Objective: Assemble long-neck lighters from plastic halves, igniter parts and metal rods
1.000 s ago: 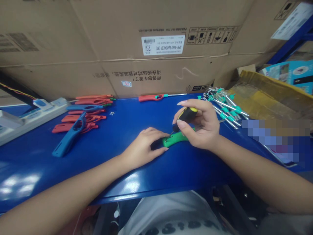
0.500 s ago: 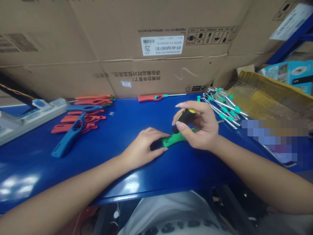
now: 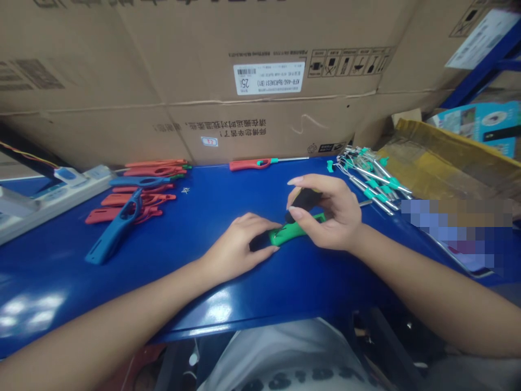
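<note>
A green lighter body (image 3: 290,232) lies on the blue table (image 3: 171,255) near its middle. My left hand (image 3: 238,244) presses down on its left end, fingers closed over it. My right hand (image 3: 329,212) is wrapped round a black screwdriver handle (image 3: 303,200), held upright with its tip down on the green lighter body. The screwdriver's shaft is mostly hidden by my fingers.
Red lighter shells (image 3: 134,198) and a blue lighter shell (image 3: 116,231) lie at the left. One red lighter (image 3: 254,163) rests by the cardboard boxes (image 3: 228,76). A pile of metal tubes with teal ends (image 3: 372,179) sits right of my hand. A white power strip (image 3: 49,193) is far left.
The screwdriver has turned in my right hand: its yellow cap, visible before, is now hidden. My right hand has lowered a little. My left hand has not moved.
</note>
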The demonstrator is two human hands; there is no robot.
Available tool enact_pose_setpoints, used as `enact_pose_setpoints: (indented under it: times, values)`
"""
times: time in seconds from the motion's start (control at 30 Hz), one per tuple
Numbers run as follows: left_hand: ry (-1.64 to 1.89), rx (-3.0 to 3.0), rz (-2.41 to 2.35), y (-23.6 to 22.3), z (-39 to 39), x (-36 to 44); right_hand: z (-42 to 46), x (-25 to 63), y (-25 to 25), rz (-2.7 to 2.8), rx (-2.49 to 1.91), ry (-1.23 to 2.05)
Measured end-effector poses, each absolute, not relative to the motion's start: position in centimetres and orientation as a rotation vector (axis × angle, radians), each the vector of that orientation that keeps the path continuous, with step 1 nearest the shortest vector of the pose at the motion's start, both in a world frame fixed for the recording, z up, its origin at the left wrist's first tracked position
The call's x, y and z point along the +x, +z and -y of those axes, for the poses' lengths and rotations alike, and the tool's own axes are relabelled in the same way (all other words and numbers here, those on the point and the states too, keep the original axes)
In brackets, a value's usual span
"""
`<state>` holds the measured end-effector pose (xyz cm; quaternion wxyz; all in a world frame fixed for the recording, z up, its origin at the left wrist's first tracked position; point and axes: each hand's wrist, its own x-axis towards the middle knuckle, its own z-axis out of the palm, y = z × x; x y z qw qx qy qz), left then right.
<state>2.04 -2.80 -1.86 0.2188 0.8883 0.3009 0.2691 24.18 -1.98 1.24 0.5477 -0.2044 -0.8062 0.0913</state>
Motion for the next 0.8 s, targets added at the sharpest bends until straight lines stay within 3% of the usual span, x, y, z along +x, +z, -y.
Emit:
enact_pose_setpoints:
  times: [0.33, 0.43, 0.6, 0.8]
  values:
    - [0.760, 2.409, -0.794, -2.1, 3.0, 2.4, 2.7, 23.9, 3.7, 2.105, -0.626, 0.682]
    - [0.764, 2.407, -0.803, -2.3, 3.0, 2.4, 2.4, 23.8, 4.4, 2.219, -0.691, 0.553]
    - [0.758, 2.434, -0.820, -2.5, 3.1, 2.3, 1.9, 23.1, 5.3, 2.300, -0.788, 0.045]
    - [0.761, 2.421, -0.823, -2.1, 3.2, 2.4, 1.6, 22.4, 6.3, 2.308, -0.626, 0.354]
